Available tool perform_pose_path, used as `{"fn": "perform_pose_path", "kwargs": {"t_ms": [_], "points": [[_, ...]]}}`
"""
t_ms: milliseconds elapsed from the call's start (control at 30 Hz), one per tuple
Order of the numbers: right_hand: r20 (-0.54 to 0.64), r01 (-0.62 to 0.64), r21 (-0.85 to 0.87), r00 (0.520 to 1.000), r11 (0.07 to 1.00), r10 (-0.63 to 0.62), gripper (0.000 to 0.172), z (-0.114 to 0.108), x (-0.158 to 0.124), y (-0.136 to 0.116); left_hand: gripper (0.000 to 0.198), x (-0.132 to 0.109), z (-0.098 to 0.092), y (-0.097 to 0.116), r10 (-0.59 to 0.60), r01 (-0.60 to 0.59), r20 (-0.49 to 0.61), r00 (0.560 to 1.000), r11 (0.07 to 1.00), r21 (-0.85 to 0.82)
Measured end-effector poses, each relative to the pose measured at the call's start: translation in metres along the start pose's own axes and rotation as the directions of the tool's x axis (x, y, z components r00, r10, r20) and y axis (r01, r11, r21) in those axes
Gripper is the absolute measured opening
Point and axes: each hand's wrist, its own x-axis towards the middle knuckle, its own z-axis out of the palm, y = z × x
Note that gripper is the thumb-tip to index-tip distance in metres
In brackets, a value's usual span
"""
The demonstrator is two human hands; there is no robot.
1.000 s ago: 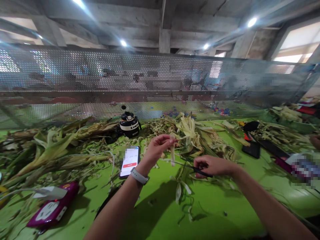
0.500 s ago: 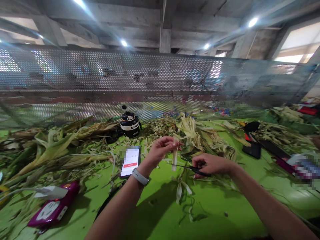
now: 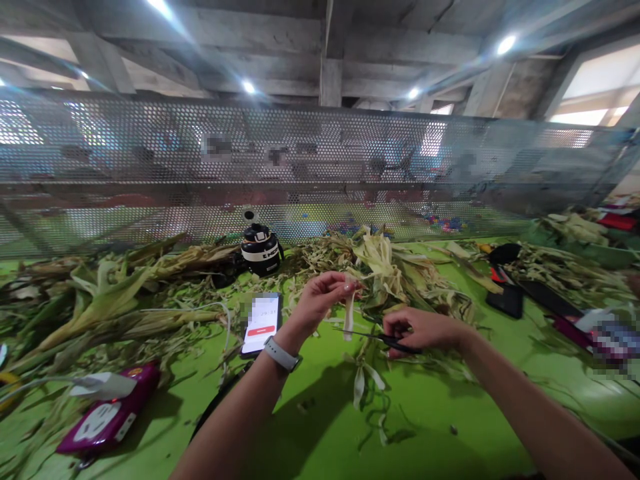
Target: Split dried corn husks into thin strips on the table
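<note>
Pinched between the fingertips of my left hand (image 3: 327,293) is a pale strip of corn husk (image 3: 349,317) that hangs straight down. My right hand (image 3: 413,327) is closed round the handles of a pair of dark scissors (image 3: 385,338). Their thin blades point left and cross the strip near its lower end; I cannot tell whether they have cut into it. Below, thin husk scraps (image 3: 363,383) lie on the green tabletop (image 3: 310,433). Just behind my hands is a heap of dry husks (image 3: 380,260).
A black bottle (image 3: 260,250) stands behind a lit phone (image 3: 261,323), left of my left hand. More husks (image 3: 95,293) cover the far left. A purple power bank (image 3: 113,413) with a cable lies front left, a dark phone (image 3: 505,300) at right. A perforated metal screen (image 3: 310,160) rises behind.
Almost nothing differs. Both hands, the husk strip and the scissors keep nearly the same place, with only a tiny shift of the view.
</note>
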Motion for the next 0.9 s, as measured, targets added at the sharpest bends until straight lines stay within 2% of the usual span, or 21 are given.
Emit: {"fn": "perform_pose_path", "kwargs": {"t_ms": [633,900], "points": [[0.007,0.008,0.066,1.000,0.998,-0.008,0.032,0.000,0.007,0.006,0.014,0.002,-0.004,-0.003,0.024,-0.024,0.015,1.000,0.999,-0.039],[-0.039,-0.013,0.108,0.999,0.994,0.017,0.031,0.000,0.010,0.011,0.019,0.003,-0.004,-0.002,0.021,-0.021,-0.029,0.999,1.000,-0.016]]}}
